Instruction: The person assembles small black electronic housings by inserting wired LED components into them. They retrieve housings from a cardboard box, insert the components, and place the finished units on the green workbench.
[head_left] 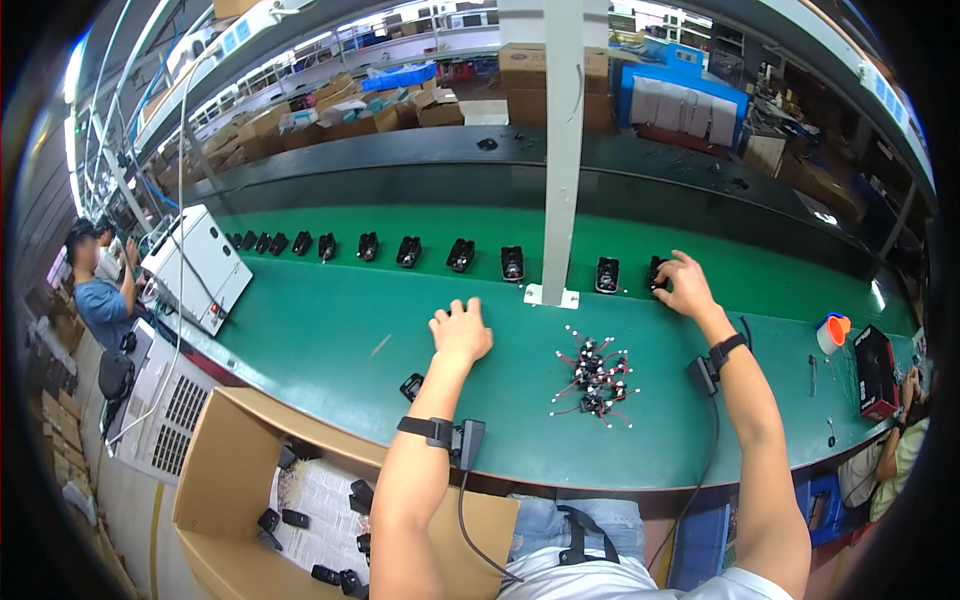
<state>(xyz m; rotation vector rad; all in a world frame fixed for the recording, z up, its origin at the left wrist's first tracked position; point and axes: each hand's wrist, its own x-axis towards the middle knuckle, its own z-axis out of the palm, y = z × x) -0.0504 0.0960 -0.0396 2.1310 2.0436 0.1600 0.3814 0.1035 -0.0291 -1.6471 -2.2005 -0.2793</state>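
Observation:
My right hand (688, 286) reaches to the right end of a row of black plastic housings, its fingers closed around the edge of one housing (656, 274), which they partly cover. My left hand (461, 330) lies palm down on the green bench (310, 330), fingers apart and nothing visible in it. Another black housing (607, 274) sits left of my right hand, beyond the white post. Between my forearms lies a pile of small black parts with red and black leads (598, 376) and white connectors. One dark part (411, 386) rests beside my left forearm.
A white post (562, 160) rises from the bench between my hands. A cardboard box (235, 450) with several black parts stands at lower left. An orange-and-white cup (832, 333) and a black box (875, 372) are at right. Other people are at both sides.

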